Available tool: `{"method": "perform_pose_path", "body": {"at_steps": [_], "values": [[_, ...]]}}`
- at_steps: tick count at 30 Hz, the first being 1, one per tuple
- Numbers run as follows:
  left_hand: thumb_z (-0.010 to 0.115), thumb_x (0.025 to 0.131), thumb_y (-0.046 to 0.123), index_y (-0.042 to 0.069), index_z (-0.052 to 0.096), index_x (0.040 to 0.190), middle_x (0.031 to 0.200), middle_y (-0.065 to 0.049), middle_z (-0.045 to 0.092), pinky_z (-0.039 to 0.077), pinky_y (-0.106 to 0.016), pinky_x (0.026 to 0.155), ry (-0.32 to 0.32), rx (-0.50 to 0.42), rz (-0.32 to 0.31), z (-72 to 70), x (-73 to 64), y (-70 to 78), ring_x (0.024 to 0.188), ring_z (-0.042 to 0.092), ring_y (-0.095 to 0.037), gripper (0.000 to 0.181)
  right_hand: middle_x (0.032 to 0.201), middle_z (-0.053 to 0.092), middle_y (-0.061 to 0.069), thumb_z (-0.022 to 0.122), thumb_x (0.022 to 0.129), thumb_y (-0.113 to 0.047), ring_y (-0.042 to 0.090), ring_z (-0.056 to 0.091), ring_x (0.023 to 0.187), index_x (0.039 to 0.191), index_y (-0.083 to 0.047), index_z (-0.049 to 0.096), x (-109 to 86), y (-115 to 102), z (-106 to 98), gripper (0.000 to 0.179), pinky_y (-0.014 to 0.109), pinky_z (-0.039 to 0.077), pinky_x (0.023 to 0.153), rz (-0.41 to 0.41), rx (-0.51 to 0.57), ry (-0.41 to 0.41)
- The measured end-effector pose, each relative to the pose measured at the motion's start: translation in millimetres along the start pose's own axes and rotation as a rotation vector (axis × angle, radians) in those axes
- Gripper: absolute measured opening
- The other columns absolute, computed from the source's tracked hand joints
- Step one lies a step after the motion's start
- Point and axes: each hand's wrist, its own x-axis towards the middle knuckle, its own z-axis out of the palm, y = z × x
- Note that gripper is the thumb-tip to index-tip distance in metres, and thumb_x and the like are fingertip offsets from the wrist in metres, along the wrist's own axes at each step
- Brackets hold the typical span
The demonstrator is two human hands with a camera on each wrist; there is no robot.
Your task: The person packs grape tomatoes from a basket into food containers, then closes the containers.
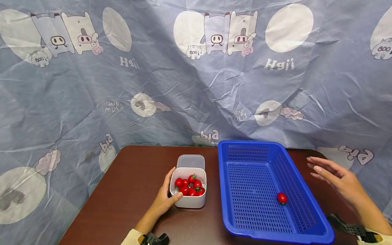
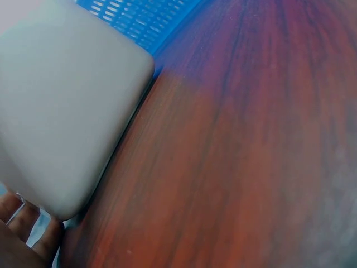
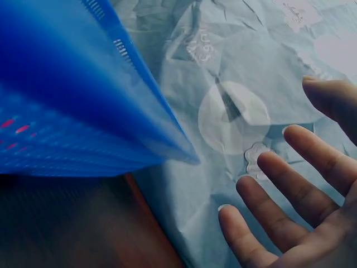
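Note:
A small white square container (image 1: 190, 203) stands on the table, holding several red cherry tomatoes (image 1: 184, 190), some with green stems. My left hand (image 1: 163, 201) grips its left side, thumb at the near left corner and fingers along the wall. In the left wrist view the container's pale wall (image 2: 67, 106) fills the left part. To the right lies a blue plastic basket (image 1: 225, 190) with one cherry tomato (image 1: 282, 198) on its slotted floor. Beyond the basket's right rim my right hand (image 1: 343, 178) hovers with fingers extended, holding nothing.
A translucent lid-like piece (image 1: 191, 160) lies right behind the white container. The dark brown table (image 1: 122, 197) ends at a hanging grey-blue cloth (image 1: 171, 78) with pig prints. The basket reaches close to the table's near edge.

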Motion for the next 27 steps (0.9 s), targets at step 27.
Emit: {"method": "perform_pose_path", "body": {"at_steps": [27], "values": [[0.067, 0.083, 0.019, 0.026, 0.017, 0.154, 0.148, -0.007, 0.04, 0.038, -0.048, 0.103, 0.007, -0.009, 0.004, 1.1, -0.3, -17.8, 0.13, 0.043, -0.03, 0.087, 0.137, 0.052, 0.002, 0.034, 0.102, 0.002, 0.03, 0.065, 0.105, 0.153, -0.006, 0.02, -21.7, 53, 24, 0.053, 0.057, 0.052, 0.071, 0.306, 0.229, -0.059]]}}
